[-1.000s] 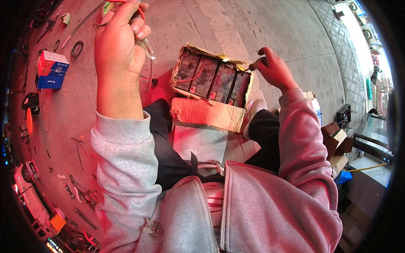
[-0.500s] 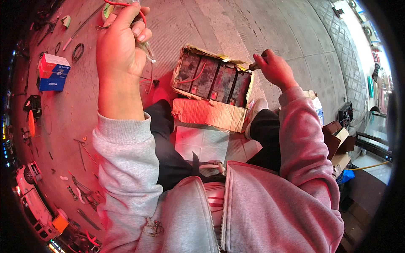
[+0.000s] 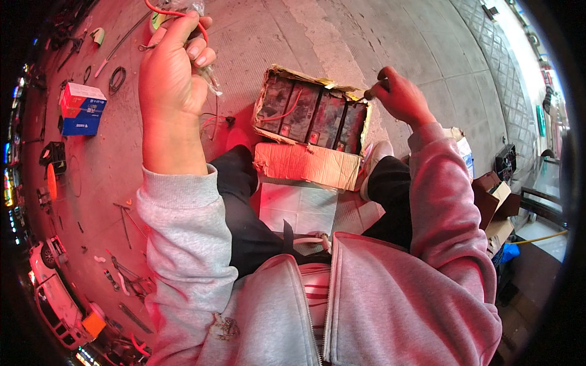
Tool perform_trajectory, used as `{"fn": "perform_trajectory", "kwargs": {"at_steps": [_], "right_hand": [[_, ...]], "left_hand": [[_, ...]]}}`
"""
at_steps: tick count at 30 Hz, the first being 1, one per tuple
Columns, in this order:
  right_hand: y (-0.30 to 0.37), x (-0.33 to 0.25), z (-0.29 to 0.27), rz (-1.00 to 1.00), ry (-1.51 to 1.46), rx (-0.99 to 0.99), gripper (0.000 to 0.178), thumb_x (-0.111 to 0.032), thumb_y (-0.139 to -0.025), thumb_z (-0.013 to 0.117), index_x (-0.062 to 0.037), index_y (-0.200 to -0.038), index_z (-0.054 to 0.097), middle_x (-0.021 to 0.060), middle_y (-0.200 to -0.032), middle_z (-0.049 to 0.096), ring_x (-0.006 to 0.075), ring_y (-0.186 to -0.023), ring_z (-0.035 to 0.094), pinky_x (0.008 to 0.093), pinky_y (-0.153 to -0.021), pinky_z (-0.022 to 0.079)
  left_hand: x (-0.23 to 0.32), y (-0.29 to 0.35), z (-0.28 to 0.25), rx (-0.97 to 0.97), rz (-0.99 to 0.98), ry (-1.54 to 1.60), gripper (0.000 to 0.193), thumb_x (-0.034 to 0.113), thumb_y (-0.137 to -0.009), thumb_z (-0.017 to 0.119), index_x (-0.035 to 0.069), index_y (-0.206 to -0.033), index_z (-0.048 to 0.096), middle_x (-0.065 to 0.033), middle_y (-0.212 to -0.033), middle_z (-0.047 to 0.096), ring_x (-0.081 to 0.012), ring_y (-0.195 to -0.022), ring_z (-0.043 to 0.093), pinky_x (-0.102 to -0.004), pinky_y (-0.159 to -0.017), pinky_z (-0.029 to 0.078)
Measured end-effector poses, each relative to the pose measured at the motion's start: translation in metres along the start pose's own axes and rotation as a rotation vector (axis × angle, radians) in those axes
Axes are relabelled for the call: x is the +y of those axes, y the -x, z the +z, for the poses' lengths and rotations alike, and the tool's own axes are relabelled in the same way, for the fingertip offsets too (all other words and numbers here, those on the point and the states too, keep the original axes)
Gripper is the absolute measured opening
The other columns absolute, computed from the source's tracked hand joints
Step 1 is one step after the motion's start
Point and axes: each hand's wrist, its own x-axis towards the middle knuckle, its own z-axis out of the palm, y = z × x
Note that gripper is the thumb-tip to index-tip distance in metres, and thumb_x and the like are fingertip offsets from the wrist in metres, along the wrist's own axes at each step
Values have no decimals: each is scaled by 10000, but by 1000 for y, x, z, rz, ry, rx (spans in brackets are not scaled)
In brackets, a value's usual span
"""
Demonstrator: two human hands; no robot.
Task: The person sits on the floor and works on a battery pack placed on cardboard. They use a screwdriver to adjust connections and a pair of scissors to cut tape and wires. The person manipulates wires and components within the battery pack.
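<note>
Person at work over a torn cardboard carton (image 3: 307,166), the landmark for all positions below. The carton stands on the floor between the lower legs, its top opened, exposing a row of dark batteries (image 3: 298,122). A short red wire (image 3: 281,116) lies across the leftmost ones. The left hand (image 3: 174,73) is raised left of the carton, fingers curled around a longer red wire (image 3: 160,10) and some clear plastic (image 3: 209,78). The right hand (image 3: 403,97) is just beside the carton's far right corner, thumb and forefinger drawn together; whether they pinch a small dark item cannot be told.

Stage, as judged: uncovering is done and the batteries sit inside; the held wire shows no visible join to them.

Edges and room: the carton's rim is ragged. Movement looks tightest at its sides, between the left trouser leg (image 3: 235,177) and the right shoe (image 3: 379,155); paving (image 3: 305,30) offers wider room beyond it. A red-and-blue box (image 3: 83,113) stands well apart, to its left.
</note>
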Motion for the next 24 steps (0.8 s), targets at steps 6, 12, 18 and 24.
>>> {"fn": "perform_trajectory", "kwargs": {"at_steps": [6,12,18,24], "right_hand": [[-1,-2,3,36,60,83,501,-533,-886,600,-47,-1010,588,144,-932,715,383,-928,664,470,-777,514],[-6,6,7,47,86,10,445,-427,-886,624,-11,-1035,578,178,-922,711,388,-934,665,465,-797,516],[-9,10,12,-162,-204,54,425,-408,-907,609,-12,-1054,564,170,-916,716,385,-932,669,460,-790,516],[-9,5,9,37,22,17,448,-377,-906,612,8,-1115,516,150,-933,725,368,-926,678,453,-784,516]], "left_hand": [[1,-1,-5,-39,-1,0,122,89,-949,617,-15,-1014,615,-75,-919,647,-37,-569,395,-206,-513,338],[3,0,-7,-49,-7,-3,125,94,-955,613,-15,-1017,617,-70,-917,644,-34,-570,394,-206,-515,338],[3,-2,-15,-43,6,-3,110,90,-954,617,-12,-995,622,-64,-902,649,-35,-568,395,-205,-516,338],[10,-11,-27,-65,-52,-9,99,82,-948,622,-10,-986,628,-76,-907,661,-39,-566,398,-205,-515,338]]}}
